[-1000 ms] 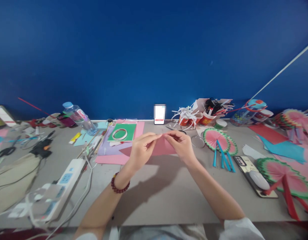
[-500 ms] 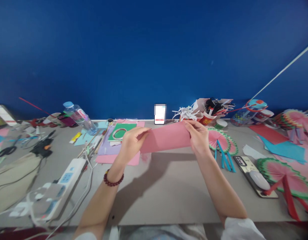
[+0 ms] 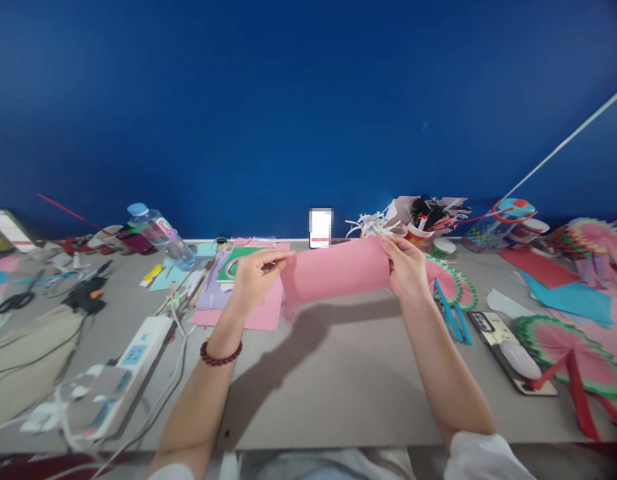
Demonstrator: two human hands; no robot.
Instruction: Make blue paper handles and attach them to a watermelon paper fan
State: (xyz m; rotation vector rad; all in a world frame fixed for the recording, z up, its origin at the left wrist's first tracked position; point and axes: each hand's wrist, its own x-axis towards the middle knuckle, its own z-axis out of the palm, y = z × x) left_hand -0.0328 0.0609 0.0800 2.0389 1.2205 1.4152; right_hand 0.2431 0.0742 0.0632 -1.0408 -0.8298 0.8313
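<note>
In the head view, our left grip and right grip pinch opposite ends of the pink paper above the counter. We judge the step is spreading it; the next move calls for even tension.

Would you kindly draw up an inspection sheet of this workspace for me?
Surface: grey table, with a shadow across its middle.
Work in hand: pink sheet, held above the table.
Clutter: tilted bottle at back left; paper fans and a mouse lying on a cased phone at right.
Grips: left hand pinches near the sheet's upper left corner; right hand near its upper right.
Cables: white cable beside the power strip.
Surroundings: blue wall behind; lit phone upright before it.
Spills: nothing seen.
</note>
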